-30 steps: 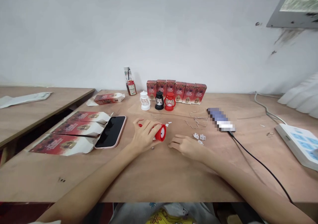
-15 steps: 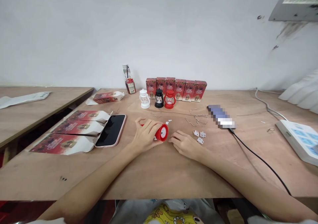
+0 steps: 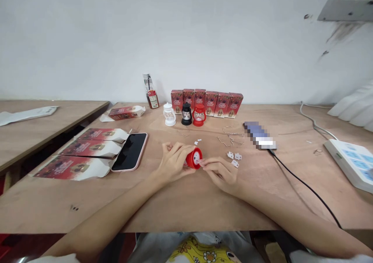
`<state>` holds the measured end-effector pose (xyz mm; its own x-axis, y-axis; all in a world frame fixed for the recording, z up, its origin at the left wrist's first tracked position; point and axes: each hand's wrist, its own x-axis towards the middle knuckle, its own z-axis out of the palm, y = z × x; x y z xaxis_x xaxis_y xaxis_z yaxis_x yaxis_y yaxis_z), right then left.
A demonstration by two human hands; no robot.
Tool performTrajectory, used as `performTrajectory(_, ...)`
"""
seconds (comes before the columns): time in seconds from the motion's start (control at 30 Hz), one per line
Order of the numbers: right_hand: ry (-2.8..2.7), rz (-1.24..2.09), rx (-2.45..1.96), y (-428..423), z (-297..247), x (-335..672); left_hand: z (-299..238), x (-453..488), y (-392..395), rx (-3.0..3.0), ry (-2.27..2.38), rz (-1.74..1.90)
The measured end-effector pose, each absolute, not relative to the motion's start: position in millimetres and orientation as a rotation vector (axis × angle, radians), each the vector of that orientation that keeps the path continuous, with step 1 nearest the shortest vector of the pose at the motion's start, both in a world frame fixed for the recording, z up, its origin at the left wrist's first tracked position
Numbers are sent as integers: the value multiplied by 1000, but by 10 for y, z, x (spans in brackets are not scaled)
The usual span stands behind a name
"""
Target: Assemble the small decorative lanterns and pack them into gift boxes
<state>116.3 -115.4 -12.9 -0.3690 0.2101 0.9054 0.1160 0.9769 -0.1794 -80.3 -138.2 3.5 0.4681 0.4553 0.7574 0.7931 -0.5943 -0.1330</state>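
Note:
My left hand (image 3: 175, 161) is wrapped round a small red lantern (image 3: 191, 157), tipped on its side so that its white underside faces right. At that underside are the pinched fingertips of my right hand (image 3: 223, 173); whatever they hold is too small to make out. Beyond my hands stand a white lantern (image 3: 169, 114), a black lantern (image 3: 186, 114) and another red lantern (image 3: 199, 115), all upright. Close to my right hand lie several small white plastic pieces (image 3: 234, 163). Tiny white bits (image 3: 197, 141) are scattered just beyond the held lantern.
Several red printed boxes (image 3: 211, 103) line the wall. Bent wires (image 3: 229, 140) lie at centre right, near a phone (image 3: 259, 135) on a black cable. Opened boxes (image 3: 84, 148) and a pink-edged phone (image 3: 130, 152) are at left. A drink bottle (image 3: 153, 98) stands behind; a white device (image 3: 351, 164) is far right.
My left hand has brought the red lantern slightly right, turning its underside more into view. My right fingertips, earlier apart from it and lower, now pinch right at the underside.

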Motion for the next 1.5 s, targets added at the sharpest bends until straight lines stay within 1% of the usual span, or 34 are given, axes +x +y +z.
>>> performTrajectory(0.6, -2003, 91, -215, -1075, -118, 1178, -4, -780, -1382, -2251, -932, -870)
performTrajectory(0.73, -2002, 99, -212, -1063, -82, 1188, 31, -781, -1396, -2218, -840, -850)
performTrajectory(0.93, -2101, 166, -205, -1021, -70, 1224, 53, -806, -1426, -2207, -689, -715)
performTrajectory(1.1, -2047, 153, -267, -1001, -79, 1250, 109, -802, -1458, -2228, -581, -693)
performTrajectory(1.27, -2155, 296, -199, -961, -82, 1241, 152, -773, -1460, -2247, -477, -673)
performTrajectory(1.5, -2099, 467, -183, -936, -121, 1229, 143, -762, -1462, -2237, -491, -691)
